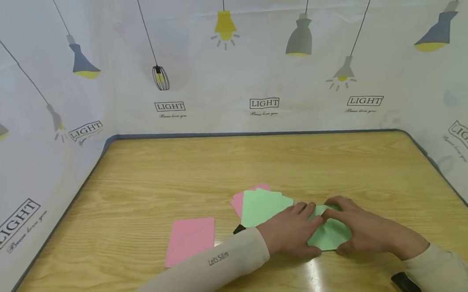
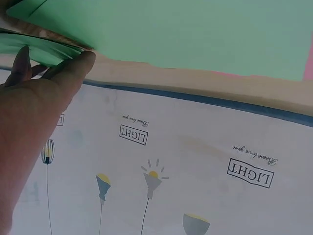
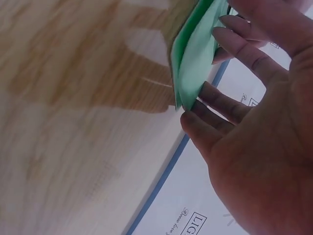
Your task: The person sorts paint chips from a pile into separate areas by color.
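Note:
Between my two hands is a small bunch of green cards (image 1: 330,235), bowed slightly apart at the edges in the right wrist view. My right hand (image 1: 366,228) grips its right side, fingers at the far edge and thumb at the near one. On the left side, my left hand (image 1: 294,233) holds the same bunch, its thumb by the near corner. Just left of the hands lies a loose pile of green cards (image 1: 263,207), partly covered by the left hand. Pink cards (image 1: 237,202) stick out from behind and under that pile.
A pink card (image 1: 191,240) lies further left, close to the left sleeve (image 1: 228,262), which overlaps its corner. Wood-grain table (image 1: 169,173) surrounds the cards. Behind and at the sides, a white lamp-print sheet (image 1: 222,75) rises from the table's dark blue edge.

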Motion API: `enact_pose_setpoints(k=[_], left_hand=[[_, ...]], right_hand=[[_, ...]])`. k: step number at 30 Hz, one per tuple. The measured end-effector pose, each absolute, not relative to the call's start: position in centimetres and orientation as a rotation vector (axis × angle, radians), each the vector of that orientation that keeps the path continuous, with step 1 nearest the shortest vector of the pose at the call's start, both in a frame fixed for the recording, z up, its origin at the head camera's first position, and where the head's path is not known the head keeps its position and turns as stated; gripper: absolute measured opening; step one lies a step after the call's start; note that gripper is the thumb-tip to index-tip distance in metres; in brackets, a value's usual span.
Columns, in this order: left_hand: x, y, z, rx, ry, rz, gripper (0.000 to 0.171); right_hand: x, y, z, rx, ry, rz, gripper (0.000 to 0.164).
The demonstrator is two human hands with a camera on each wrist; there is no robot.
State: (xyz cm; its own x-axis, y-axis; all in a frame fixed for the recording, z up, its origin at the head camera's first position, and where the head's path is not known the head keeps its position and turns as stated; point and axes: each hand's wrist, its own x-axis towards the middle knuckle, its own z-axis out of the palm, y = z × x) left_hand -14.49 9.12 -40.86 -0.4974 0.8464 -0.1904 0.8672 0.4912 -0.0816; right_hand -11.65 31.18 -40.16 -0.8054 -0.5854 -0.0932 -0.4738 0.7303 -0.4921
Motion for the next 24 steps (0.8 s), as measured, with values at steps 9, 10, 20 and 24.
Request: enact_pose_setpoints(k=[9, 10, 20, 24], left_hand=[[-14.47, 8.81, -40.89, 1.464, 2.585, -0.306, 0.063], [-14.48, 8.82, -40.90, 1.467, 2.586, -0.304, 0.063], [-14.48, 8.73, -40.98, 1.475, 2.594, -0.302, 0.064], [-14.48, 8.72, -40.90, 1.484, 2.593, -0.301, 0.065]], right_hand=[[-11.80, 31.19, -40.31, -0.840, 2.670, -0.704, 0.050], [-11.82, 31.16, -40.27, -0.838, 2.668, -0.705, 0.050], [-11.91, 30.81, -40.04, -0.793, 2.661, -0.714, 0.051], [-11.97, 30.77, -39.99, -0.772, 2.649, -0.718, 0.051]])
